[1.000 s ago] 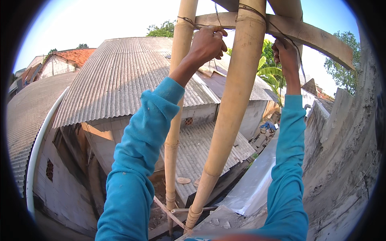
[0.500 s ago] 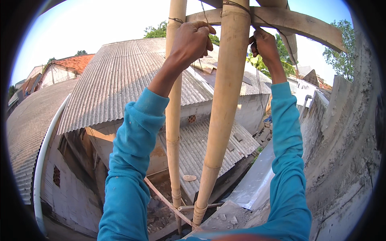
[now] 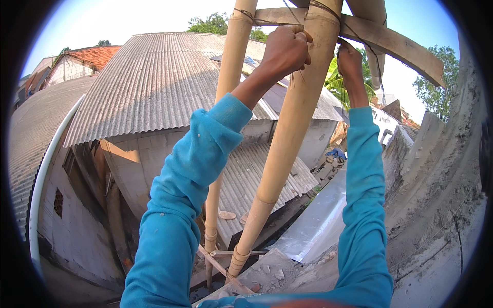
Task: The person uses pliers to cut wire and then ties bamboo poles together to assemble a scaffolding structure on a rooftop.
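A thick bamboo pole (image 3: 292, 128) rises in front of me, with a thin dark cord (image 3: 325, 7) wound round its upper part, where a cross beam (image 3: 393, 45) passes behind. My left hand (image 3: 288, 49) is closed at the pole's left side, gripping a strand that runs up above it; short loose ends poke out below the fist. On the pole's right side, just under the beam, my right hand (image 3: 350, 61) is closed with its fingertips pinched on dark cord. The pole and its own fingers partly hide that grip.
A second bamboo pole (image 3: 233, 56) stands to the left, also tied with cord at the top. Beyond and below lie corrugated roofs (image 3: 154, 82), and a shiny metal sheet (image 3: 313, 226) slopes at lower right. A rough cement wall (image 3: 436, 169) runs along my right.
My left hand has moved right, from between the two poles to against the thick pole. My right hand stays beside that pole, slightly lower. The view has shifted a little.
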A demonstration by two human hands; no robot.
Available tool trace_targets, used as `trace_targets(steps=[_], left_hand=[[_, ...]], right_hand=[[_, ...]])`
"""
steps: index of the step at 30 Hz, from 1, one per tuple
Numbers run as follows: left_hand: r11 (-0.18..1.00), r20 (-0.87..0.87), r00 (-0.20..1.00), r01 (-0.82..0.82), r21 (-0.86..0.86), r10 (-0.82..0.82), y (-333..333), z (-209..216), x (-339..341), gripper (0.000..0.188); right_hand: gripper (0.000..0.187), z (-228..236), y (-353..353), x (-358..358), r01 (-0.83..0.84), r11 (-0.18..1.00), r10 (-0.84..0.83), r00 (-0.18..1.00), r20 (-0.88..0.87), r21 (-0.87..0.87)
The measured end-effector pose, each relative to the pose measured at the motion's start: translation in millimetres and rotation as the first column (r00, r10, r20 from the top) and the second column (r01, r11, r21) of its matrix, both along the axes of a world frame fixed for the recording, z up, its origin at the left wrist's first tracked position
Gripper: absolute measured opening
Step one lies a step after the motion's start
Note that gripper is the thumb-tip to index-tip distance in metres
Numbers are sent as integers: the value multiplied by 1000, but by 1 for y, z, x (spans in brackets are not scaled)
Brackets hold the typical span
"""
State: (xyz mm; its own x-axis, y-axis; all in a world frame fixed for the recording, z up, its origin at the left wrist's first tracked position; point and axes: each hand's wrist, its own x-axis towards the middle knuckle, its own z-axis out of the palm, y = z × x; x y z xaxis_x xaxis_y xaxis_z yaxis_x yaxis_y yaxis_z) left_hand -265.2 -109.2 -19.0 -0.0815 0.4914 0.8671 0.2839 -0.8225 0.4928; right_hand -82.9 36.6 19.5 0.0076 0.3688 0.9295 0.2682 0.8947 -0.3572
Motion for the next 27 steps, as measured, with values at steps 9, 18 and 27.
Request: trace_targets(steps=[9,18,27], left_hand=[[980,-72,978,-198,11,198,3,5,5,33],[988,-53,991,115,-103,-121,-2,34,17,28],[995,-131,991,12,-103,-26,-13,35,11,28]], right_hand=[[39,2,-15,-10,226,973,-226,974,4,-36],[45,6,-56,18,-276,878,296,955,-8,-392],[37,-20,-37,16,-310,915,305,950,-60,-257]])
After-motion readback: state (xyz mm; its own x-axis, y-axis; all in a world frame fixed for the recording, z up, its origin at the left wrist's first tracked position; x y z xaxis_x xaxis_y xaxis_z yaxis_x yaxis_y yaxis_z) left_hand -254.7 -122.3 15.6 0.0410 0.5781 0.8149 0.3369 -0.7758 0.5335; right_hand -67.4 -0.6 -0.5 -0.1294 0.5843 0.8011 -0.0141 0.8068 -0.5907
